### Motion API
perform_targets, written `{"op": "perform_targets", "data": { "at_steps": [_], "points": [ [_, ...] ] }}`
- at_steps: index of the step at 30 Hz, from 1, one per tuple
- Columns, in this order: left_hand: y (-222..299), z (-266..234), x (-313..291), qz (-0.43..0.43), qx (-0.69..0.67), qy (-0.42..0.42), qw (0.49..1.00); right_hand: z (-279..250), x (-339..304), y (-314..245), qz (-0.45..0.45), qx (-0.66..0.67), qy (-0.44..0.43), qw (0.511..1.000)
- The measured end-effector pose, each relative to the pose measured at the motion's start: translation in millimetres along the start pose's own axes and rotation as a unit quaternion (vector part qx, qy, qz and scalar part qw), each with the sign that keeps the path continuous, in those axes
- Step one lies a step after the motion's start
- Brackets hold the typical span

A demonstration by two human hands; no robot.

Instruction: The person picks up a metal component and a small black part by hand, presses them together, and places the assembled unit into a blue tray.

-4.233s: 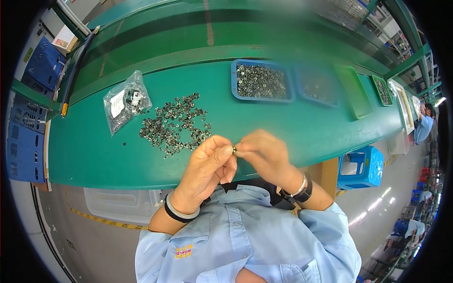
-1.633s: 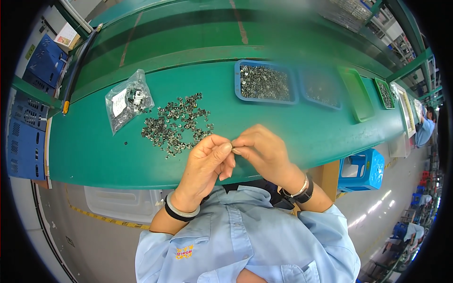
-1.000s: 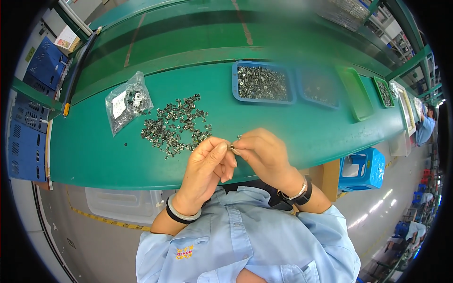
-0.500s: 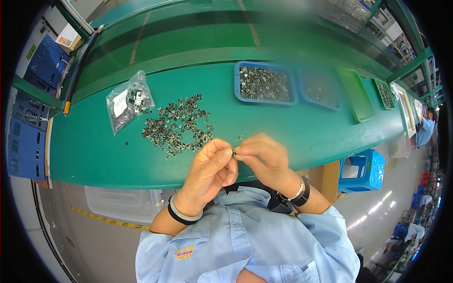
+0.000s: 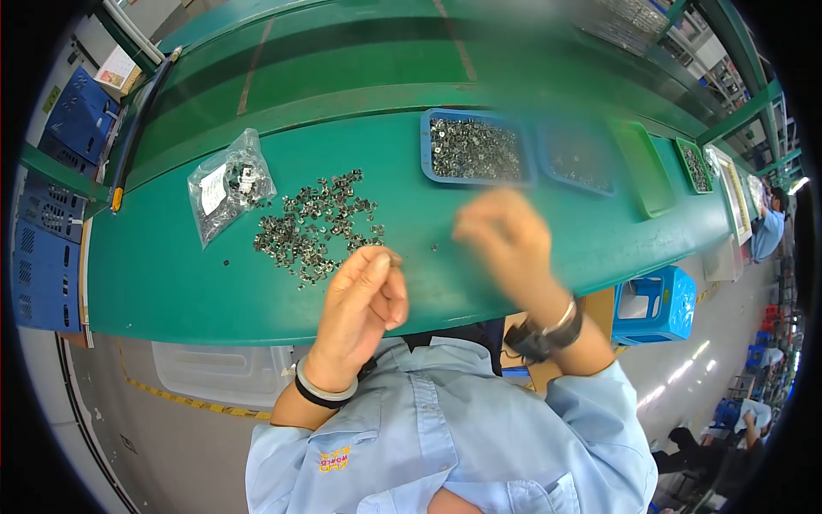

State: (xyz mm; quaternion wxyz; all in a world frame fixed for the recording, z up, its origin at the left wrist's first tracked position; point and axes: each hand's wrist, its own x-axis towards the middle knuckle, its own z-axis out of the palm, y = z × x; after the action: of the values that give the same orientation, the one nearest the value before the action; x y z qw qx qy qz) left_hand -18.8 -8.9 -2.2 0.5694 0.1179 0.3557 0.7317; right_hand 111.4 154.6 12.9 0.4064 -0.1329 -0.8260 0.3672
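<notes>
My left hand point(image 5: 358, 295) hovers over the near edge of the green table, just by a loose pile of small metal parts point(image 5: 312, 227). Its thumb and forefinger are pinched together, and whatever they hold is too small to make out. Smeared by motion, my right hand point(image 5: 507, 240) is above the table, short of the blue tray point(image 5: 425, 163) that is filled with small silvery metal pieces. Its fingers look bent, but the blur hides what is in them.
A clear plastic bag point(image 5: 214, 218) of metal parts lies left of the pile. Right of the filled tray are a second blue tray point(image 5: 586, 187), a green tray point(image 5: 655, 201) and a smaller green one point(image 5: 679, 152). A blue stool point(image 5: 681, 300) stands beyond the near edge.
The hands were together, fingertips meeting at a tiny dark metal part. My right hand has since moved away to the right and toward the trays; my left shifted slightly left.
</notes>
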Motion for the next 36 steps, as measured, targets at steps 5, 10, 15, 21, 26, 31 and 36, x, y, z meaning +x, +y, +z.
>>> {"op": "perform_targets", "data": {
  "at_steps": [5, 10, 15, 21, 26, 31, 36],
  "points": [
    [7, -13, -4, 0.033, -0.04, 0.022, 0.998, -31, 52, 33, 0.096, -0.106, 0.032, 0.989],
    [7, -15, -3, 0.03, -0.048, 0.014, 0.998, -28, 35, 42, 0.021, -0.147, -0.137, 0.979],
    [7, -16, -1, 0.025, -0.023, -0.001, 0.999, -7, 11, 19, -0.054, -0.148, -0.265, 0.951],
    [2, -7, -2, 0.036, 0.087, 0.002, 0.996, 1, 3, 13, -0.035, -0.089, -0.243, 0.965],
    [-1, 11, -3, -0.004, 0.118, 0.025, 0.993, 2, 6, -14, -0.038, -0.019, -0.216, 0.976],
    [-5, 6, 1, -0.061, 0.031, -0.054, 0.996, 6, -2, -23, -0.069, -0.038, -0.177, 0.981],
    [-6, 2, 1, -0.058, 0.004, -0.065, 0.996, 15, -13, -27, -0.034, -0.025, -0.137, 0.99]
  ]
}}
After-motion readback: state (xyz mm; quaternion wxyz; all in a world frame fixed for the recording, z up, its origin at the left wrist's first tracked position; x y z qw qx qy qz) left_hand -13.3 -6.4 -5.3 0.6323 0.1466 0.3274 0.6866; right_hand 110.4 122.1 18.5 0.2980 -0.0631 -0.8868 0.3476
